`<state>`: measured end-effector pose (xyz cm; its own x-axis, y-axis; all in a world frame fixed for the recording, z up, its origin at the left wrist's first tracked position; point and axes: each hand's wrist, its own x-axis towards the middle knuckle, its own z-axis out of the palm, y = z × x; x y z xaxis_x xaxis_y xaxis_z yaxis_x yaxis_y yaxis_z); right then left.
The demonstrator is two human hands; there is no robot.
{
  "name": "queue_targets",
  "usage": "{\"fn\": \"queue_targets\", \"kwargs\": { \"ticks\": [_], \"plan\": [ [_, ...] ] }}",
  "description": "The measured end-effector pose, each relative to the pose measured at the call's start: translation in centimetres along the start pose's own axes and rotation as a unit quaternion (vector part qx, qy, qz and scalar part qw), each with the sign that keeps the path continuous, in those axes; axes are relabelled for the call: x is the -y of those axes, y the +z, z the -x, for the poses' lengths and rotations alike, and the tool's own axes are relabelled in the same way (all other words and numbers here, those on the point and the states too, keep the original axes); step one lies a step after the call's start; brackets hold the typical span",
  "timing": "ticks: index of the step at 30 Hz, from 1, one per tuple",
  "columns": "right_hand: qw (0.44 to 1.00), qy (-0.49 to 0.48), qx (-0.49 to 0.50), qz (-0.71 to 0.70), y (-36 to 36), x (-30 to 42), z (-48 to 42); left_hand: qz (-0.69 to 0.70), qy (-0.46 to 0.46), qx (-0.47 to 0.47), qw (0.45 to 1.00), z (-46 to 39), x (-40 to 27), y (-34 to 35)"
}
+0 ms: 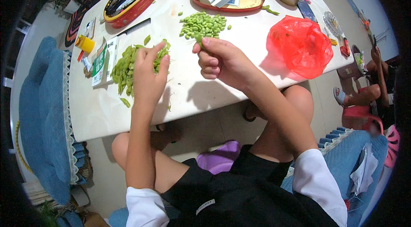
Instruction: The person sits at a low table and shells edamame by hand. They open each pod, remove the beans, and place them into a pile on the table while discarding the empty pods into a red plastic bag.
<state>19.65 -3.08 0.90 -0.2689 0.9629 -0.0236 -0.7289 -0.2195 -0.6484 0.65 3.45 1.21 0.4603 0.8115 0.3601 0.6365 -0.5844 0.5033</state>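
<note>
My right hand pinches a green bean pod between thumb and forefinger, just in front of a heap of shelled green beans. Over a pile of unshelled pods on the left is my left hand, its fingers spread. I see nothing held in it; whether its fingertips touch the pods is hard to tell. One loose pod lies near the table's front edge, and another sits behind the pile.
Right of my right hand sits a crumpled red plastic bag. A black comb, a red oval box and a round tray of small items lie farther back on the white table. At far right another person sits.
</note>
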Motion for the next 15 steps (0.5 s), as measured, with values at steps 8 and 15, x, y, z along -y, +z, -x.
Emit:
{"fn": "queue_targets", "kwargs": {
  "ticks": [8,15],
  "plan": [
    [0.992,0.076,0.044,0.086,1.5,-1.3,0.2,0.578,-0.076,0.065,0.810,1.6,-2.0,1.2],
    [0.992,0.094,0.072,0.049,1.7,-1.4,0.5,0.695,-0.108,0.065,0.707,2.2,-2.9,0.8]
  ]
}}
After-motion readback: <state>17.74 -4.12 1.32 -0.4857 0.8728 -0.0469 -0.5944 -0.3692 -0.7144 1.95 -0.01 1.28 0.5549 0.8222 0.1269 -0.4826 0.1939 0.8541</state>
